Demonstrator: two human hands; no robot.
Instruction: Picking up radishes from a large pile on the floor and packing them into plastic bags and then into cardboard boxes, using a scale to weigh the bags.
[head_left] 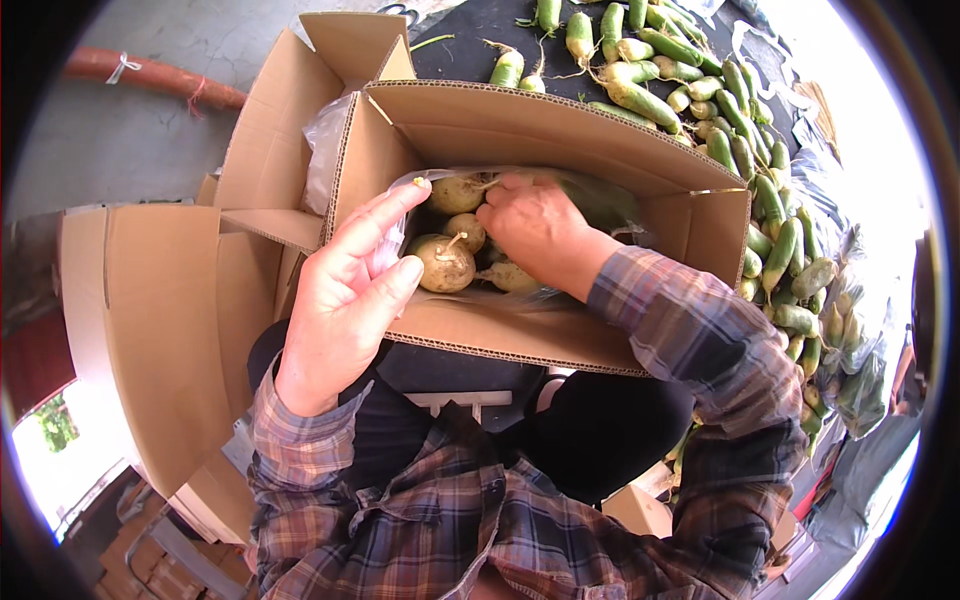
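Note:
In front of me stands an open cardboard box [480,335], lined with a clear plastic bag [393,240]. Several round-ended green radishes with pale, soil-specked ends, such as this radish [445,264], lie in the bag. My left hand [345,285] is at the box's left side, thumb and fingers spread beside the bag's edge. A small yellowish bit shows at a fingertip. Inside the box, my right hand [540,230] has its fingers curled down over the radishes, next to the thin root of the upper one. Its fingertips are partly hidden, so what they grip is unclear.
A large heap of long green radishes [745,120] covers the dark sheet [450,60] behind and right of the box. More open cardboard boxes [165,330] crowd the left. A reddish-brown roll [150,75] lies at the far left. My knees are below the box.

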